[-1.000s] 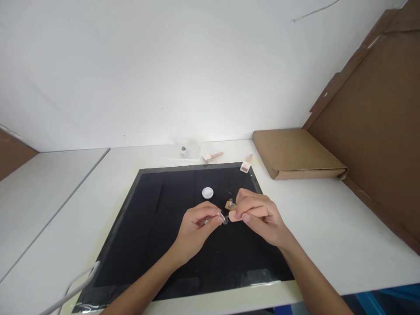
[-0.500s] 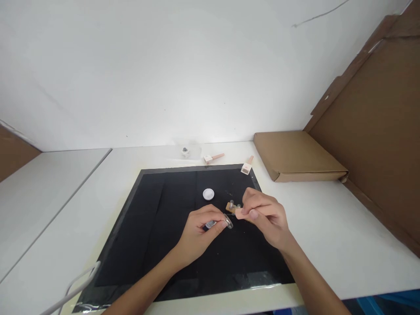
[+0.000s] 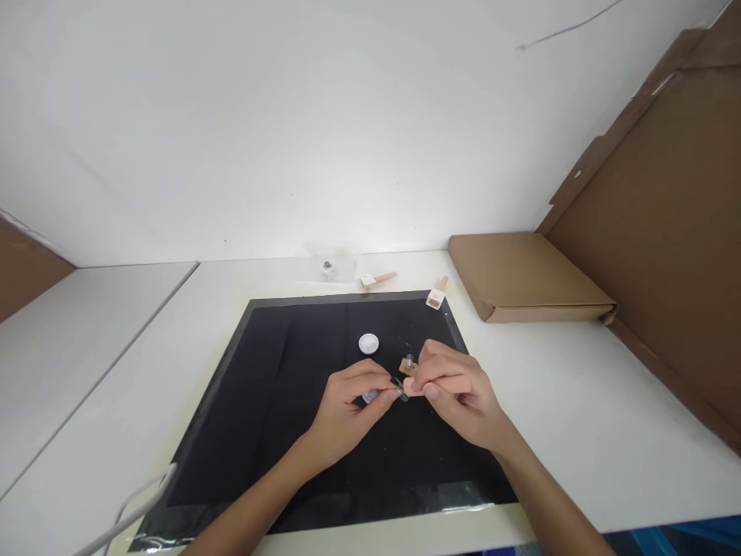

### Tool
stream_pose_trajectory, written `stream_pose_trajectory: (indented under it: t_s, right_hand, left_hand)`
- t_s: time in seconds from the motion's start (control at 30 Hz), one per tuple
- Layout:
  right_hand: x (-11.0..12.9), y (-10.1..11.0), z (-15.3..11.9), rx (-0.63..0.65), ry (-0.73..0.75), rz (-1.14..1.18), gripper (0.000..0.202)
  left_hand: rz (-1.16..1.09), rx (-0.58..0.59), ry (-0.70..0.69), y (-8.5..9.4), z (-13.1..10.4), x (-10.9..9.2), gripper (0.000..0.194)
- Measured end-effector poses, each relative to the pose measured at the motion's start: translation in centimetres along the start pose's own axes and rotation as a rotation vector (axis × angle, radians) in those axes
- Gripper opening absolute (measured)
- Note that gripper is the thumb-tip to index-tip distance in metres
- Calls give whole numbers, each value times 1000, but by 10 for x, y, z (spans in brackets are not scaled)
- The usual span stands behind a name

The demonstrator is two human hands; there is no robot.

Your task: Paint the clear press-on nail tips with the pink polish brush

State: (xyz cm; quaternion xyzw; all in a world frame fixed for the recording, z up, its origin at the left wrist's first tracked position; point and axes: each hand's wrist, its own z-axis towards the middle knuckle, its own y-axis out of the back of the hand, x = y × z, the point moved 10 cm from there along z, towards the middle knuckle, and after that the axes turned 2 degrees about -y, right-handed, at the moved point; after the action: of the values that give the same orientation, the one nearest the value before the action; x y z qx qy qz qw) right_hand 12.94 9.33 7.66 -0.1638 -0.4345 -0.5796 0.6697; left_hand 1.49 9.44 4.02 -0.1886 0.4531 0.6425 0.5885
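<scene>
My left hand point(image 3: 353, 401) pinches a small clear, shiny piece point(image 3: 403, 394) between thumb and fingertips, above the black mat. My right hand point(image 3: 457, 394) is closed around the pink handle point(image 3: 443, 385) of a thin-tipped tool, perhaps a brush. Its tip meets or nearly meets the shiny piece; which of these I cannot tell. Behind the right fingers, a tan block point(image 3: 404, 367) with a small clear cylinder point(image 3: 411, 361) is partly hidden. A pale round thing point(image 3: 369, 396) shows beneath my left fingers. Just beyond my hands lies a small white round dish point(image 3: 369, 344).
Two small white-labelled bottles with long pink caps, one lying point(image 3: 369, 283) and another point(image 3: 435, 298), are by the mat's point(image 3: 301, 347) far edge. A clear tray point(image 3: 341, 269) holds a small whitish object. A flat cardboard box point(image 3: 526, 278) stands at right, a white bent rod point(image 3: 133, 510) at lower left.
My right hand has moved left and slightly down, bringing the pink handle closer to the shiny piece. It now covers more of the tan block. My left hand has barely shifted.
</scene>
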Motion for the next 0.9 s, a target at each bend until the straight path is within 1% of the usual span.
stream_pose_trajectory:
  t_s: [0.17, 0.33, 0.5, 0.63, 0.73, 0.83, 0.9]
  right_hand:
    - [2, -4, -1, 39, 16, 0, 16]
    - [4, -4, 0, 42, 26, -16, 19]
    - [3, -3, 1, 37, 4, -26, 22]
    - [1, 0, 0, 9, 33, 20, 27]
    - [1, 4, -3, -40, 70, 94, 30]
    - [-5, 9, -4, -99, 22, 129, 24]
    - [-7, 9, -3, -103, -15, 136, 19]
  left_hand:
    - [12, -21, -47, 3, 2, -5, 14]
    - [-4, -44, -49, 5, 2, -5, 14]
    - [-23, -47, -45, 6, 1, -3, 14]
    - [-41, -36, -31, 5, 0, -1, 13]
    - [-49, -39, -26, 6, -1, -1, 12]
    - [-52, -31, -25, 5, -2, -2, 12]
    - [-59, -25, -17, 4, -2, -1, 12]
